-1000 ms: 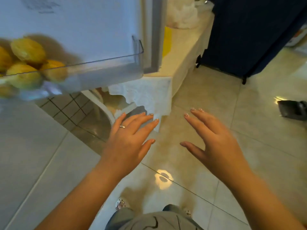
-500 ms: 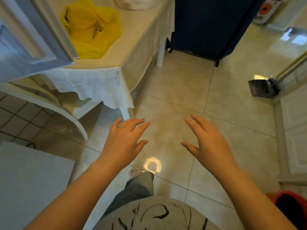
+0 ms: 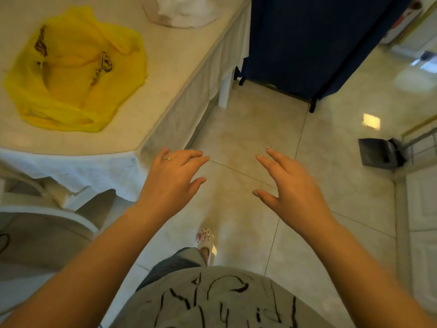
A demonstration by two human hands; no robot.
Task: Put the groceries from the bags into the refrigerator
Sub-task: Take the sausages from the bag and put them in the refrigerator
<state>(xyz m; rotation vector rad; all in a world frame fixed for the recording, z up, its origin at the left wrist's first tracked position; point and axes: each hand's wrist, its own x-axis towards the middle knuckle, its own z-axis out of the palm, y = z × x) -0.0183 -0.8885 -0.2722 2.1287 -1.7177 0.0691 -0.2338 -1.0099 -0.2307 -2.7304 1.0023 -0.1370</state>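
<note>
Yellow bag [image 3: 73, 72] on table [image 3: 165, 55], tiled floor [image 3: 248, 129]

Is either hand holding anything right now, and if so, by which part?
Nothing is held. The left hand and right hand are both open and empty, above the floor beside the table.

Table to our left, floor ahead of us.
On the table [image 3: 165, 67] to our left lies a crumpled plastic bag [image 3: 73, 72], and behind it, at the far edge, a second bag [image 3: 186, 10]. A chair [image 3: 47, 209] stands tucked under the table's near end. Our left hand [image 3: 170, 183] and right hand [image 3: 293, 188] hang apart over the floor, a cabinet [image 3: 307, 39] beyond them and a dustpan [image 3: 378, 152] to our right.
</note>
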